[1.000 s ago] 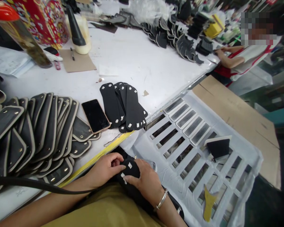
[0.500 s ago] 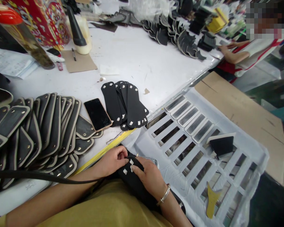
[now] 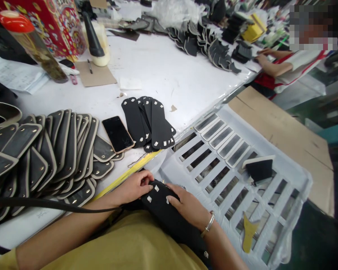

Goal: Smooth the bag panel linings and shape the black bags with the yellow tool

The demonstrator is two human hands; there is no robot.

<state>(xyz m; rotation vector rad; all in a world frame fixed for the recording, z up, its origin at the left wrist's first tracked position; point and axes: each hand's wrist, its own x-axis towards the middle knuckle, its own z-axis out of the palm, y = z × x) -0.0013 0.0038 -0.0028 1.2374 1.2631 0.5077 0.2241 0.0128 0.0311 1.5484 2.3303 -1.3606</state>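
A long black piece [image 3: 169, 221] with small white patches lies over my lap. My left hand [image 3: 135, 187] pinches its upper left edge between thumb and curled fingers. On the right edge, my right hand [image 3: 187, 206] grips the same piece, its thumb beside a white patch and its other fingers partly hidden. Beyond my hands, several black pieces [image 3: 160, 123] with white patches are fanned out at the table edge, beside a phone [image 3: 117, 134]. Many grey pieces with light borders [image 3: 63, 150] overlap on the left.
A slatted white crate [image 3: 231, 221] at the right holds small panels and a yellow tool [image 3: 248, 232]. Cardboard [image 3: 284, 138] lies behind it. A red-capped bottle [image 3: 36, 48] and glue container [image 3: 101, 48] stand at the back left. Another person's arm [image 3: 276, 68] is at upper right.
My right hand has moved right along the black piece, its thumb now farther from the left hand. More of the piece's surface shows. The whole view has shifted slightly.
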